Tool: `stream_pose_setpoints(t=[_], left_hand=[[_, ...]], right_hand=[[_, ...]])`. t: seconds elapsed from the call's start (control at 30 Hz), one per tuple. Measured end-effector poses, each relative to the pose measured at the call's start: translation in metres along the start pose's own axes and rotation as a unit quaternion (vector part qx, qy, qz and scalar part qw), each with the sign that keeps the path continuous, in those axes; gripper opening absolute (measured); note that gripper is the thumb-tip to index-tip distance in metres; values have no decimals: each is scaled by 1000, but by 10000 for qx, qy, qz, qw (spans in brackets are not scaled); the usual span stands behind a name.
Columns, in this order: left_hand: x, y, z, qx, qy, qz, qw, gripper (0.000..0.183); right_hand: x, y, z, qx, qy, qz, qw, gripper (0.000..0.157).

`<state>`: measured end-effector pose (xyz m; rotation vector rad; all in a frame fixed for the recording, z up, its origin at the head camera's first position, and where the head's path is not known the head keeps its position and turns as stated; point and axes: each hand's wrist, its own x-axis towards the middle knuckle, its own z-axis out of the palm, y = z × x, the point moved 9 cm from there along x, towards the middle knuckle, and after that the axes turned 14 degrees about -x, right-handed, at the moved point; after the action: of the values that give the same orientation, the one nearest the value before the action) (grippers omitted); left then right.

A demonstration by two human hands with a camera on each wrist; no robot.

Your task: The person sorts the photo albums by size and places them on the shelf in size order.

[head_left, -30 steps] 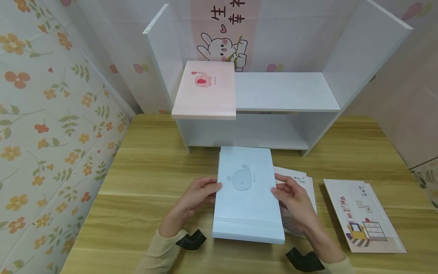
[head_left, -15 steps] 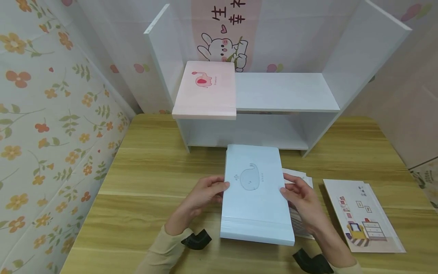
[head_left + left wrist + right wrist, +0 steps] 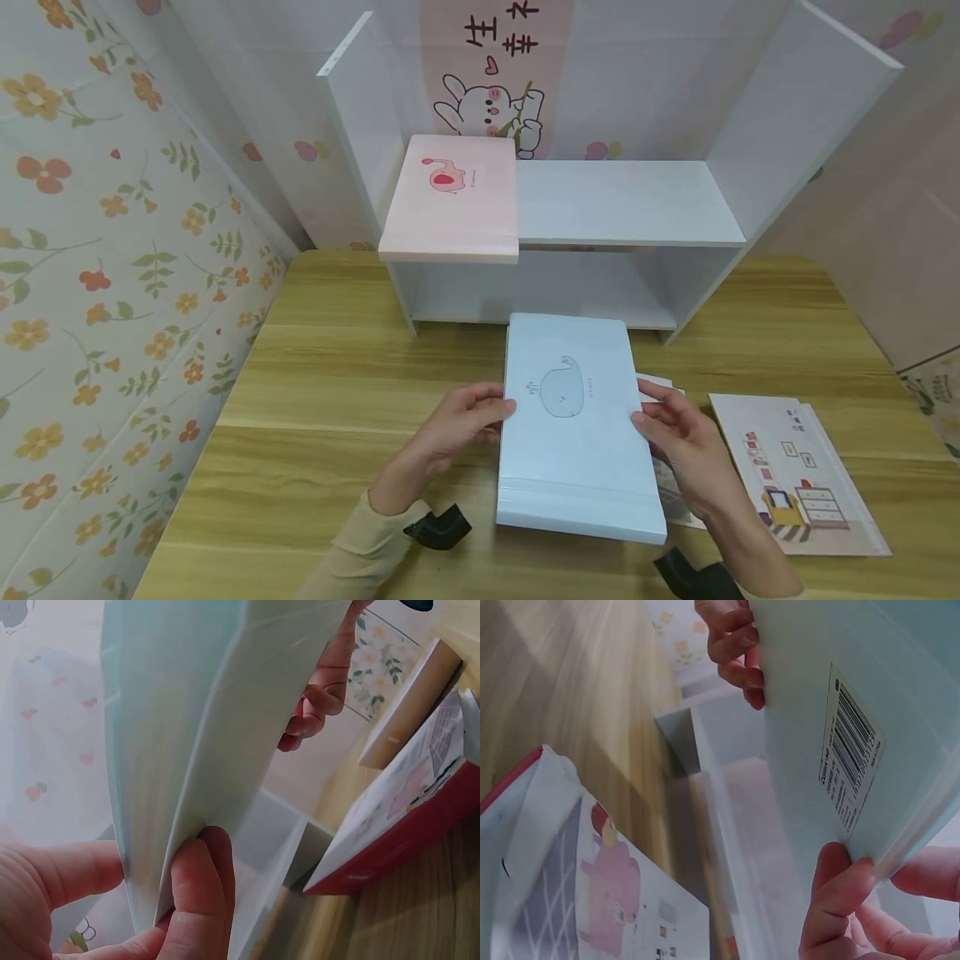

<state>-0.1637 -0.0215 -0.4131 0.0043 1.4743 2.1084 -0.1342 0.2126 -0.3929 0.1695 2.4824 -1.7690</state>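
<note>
A light-blue folder [image 3: 577, 454] with a whale drawing is held up above the table, tilted, its spine edge towards me. My left hand [image 3: 467, 421] pinches its left edge, thumb on the cover and fingers beneath. On the opposite edge my right hand [image 3: 688, 450] grips it the same way. In the right wrist view a barcode label [image 3: 847, 750] shows on the folder's underside. Partly hidden below the folder and right hand lie white illustrated books [image 3: 681, 498]. In the left wrist view, a red edge [image 3: 397, 832] runs along one of them.
A white shelf unit [image 3: 630, 200] stands at the back of the wooden table [image 3: 315, 417], with tall side panels. A pink folder [image 3: 457, 212] with an elephant lies on its upper board at the left, jutting over the front. More illustrated books [image 3: 795, 475] lie at the right.
Both hands have moved to the right with the blue folder, which now covers more of the books beneath. The pink folder and shelf have stayed put.
</note>
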Motion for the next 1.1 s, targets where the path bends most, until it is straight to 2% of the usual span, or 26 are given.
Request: stream_pose_setpoints(t=[0.27, 0.67, 0.87, 1.1], left_hand=[[-1, 3, 12, -124, -224, 5, 9997, 36], [-3, 10, 26, -287, -463, 60, 9985, 36], [-3, 13, 31, -336, -504, 64, 9981, 36], [-5, 15, 36, -328, -530, 57, 9980, 37]], right_hand=[[-7, -4, -10, 309, -22, -270, 9992, 37], [-11, -7, -22, 482, 87, -448, 9978, 37], [-13, -14, -27, 619, 93, -678, 9957, 36], [-15, -18, -32, 696, 145, -752, 9946, 36]])
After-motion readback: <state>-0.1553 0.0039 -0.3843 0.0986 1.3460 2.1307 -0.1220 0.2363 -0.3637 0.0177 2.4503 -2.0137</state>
